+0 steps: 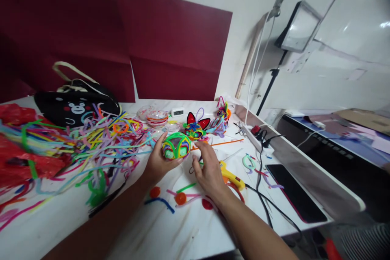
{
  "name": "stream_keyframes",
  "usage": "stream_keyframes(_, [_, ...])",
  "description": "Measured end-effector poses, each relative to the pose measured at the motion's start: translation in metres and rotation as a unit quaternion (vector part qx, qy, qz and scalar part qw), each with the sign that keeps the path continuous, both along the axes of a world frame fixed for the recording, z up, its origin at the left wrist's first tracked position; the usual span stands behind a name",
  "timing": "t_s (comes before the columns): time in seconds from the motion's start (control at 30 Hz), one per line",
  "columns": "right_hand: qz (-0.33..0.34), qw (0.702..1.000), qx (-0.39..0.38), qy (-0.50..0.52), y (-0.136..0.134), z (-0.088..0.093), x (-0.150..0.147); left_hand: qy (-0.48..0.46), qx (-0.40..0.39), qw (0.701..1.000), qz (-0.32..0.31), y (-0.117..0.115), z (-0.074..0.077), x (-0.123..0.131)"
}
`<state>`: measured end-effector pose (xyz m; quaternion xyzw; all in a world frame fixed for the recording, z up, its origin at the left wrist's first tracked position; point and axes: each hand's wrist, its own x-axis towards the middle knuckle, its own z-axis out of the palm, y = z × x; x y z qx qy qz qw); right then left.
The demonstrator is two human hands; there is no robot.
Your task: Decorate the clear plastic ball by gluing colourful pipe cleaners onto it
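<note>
The banded ball, there it was, over the middle of the tabletop, green, yellow and red loops round its sides! And the left hand had it: clamped on from the left, fingers up the far side, thumb tucked along the bottom. Over to the right hand, just beside the ball but not touching it, fingers part curled, thumb and forefinger apart, and nothing visible between them.

Right behind the ball, a figure with red-and-black ears; beyond that, nearer the far right corner, a second colourful figure. A small digital clock stood by the back edge. An orange stem ran out past the right hand towards the right edge, and just beside that hand, what a splash of colour, lay a yellow glue gun with its dark cord trailing towards the near edge. A phone lay dark-screened by the near right corner!

Closer to the near edge, an orange disc and a short blue stem lay between the forearms. And on the left, a great tangle of fuzzy stems, with a black bag behind it against the back edge and red plastic wrapping out towards the left.
</note>
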<state>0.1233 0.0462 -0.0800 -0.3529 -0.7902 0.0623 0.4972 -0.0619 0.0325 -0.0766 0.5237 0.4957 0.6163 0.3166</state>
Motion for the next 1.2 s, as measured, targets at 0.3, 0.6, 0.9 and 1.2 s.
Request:
stream_keyframes(0.3, [0.021,0.992,-0.076,-0.099,-0.003,0.001,-0.006,0.017,0.025,0.999,-0.017,-0.005,0.012,0.001])
stream_keyframes(0.6, [-0.069,0.985,-0.108,-0.114,-0.005,0.017,-0.004,0.044,0.039,0.998,0.031,-0.001,0.023,0.003])
stream_keyframes(0.9, [-0.111,0.980,-0.142,-0.084,0.000,0.023,0.002,0.026,0.040,0.998,0.028,-0.008,0.022,0.024])
stream_keyframes(1.2, [-0.116,0.976,-0.185,0.017,0.010,0.023,0.003,0.021,0.004,1.000,0.000,-0.014,0.014,0.021])
